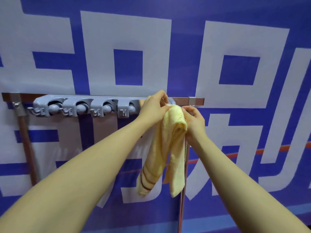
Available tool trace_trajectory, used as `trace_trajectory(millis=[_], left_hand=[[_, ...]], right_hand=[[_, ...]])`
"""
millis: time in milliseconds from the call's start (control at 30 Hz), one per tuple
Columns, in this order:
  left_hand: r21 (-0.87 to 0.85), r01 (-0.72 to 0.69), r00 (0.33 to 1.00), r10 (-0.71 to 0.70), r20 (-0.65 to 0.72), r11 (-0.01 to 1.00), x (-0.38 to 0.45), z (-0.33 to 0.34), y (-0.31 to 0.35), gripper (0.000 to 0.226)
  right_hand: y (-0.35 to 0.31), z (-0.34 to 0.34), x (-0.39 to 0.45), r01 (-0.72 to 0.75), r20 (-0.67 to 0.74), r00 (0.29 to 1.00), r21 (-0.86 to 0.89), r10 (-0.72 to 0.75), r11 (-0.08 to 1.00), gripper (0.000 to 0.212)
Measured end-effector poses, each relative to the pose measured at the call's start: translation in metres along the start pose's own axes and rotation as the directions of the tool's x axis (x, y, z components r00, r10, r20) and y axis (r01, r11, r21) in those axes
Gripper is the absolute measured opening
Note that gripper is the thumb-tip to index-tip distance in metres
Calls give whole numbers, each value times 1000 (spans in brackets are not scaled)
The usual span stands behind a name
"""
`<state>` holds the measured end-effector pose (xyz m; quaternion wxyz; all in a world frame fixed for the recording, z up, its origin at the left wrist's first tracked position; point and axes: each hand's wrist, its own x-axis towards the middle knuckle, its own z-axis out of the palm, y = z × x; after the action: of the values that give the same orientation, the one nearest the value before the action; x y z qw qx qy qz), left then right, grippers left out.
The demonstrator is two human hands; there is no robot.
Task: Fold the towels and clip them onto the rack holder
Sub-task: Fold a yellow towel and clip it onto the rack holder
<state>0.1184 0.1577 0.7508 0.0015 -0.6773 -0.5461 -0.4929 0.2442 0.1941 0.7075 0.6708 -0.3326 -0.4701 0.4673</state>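
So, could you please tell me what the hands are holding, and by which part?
Both hands, left hand and right hand, pinch the bunched top of the folded yellow towel at the rack holder's right end.

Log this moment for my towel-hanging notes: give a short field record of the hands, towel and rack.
towel: yellow towel, folded, brown stripes near its lower end, hanging down
left hand: pinches the towel's top at the rack's right end
right hand: grips the towel's top from the right
rack holder: grey, on a horizontal rail, four visible clips empty
clip behind the hands: hidden
backdrop: blue and white banner
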Motion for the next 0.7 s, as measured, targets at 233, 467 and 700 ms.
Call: trace_trajectory(millis=[233, 467, 700], left_hand=[[150, 111, 988, -92, -127, 982, 17, 10, -5, 13], [236, 24, 985, 17, -173, 972, 10, 15, -13, 5], [471, -189, 914, 330, -236, 862, -32, 21, -20, 18]], right_hand=[[25, -3, 11, -171, 85, 984, 273, 154, 947, 4], [31, -1, -2, -239, 109, 970, 264, 217, 935, 11], [37, -17, -25, -149, 178, 976, 138, 123, 979, 30]])
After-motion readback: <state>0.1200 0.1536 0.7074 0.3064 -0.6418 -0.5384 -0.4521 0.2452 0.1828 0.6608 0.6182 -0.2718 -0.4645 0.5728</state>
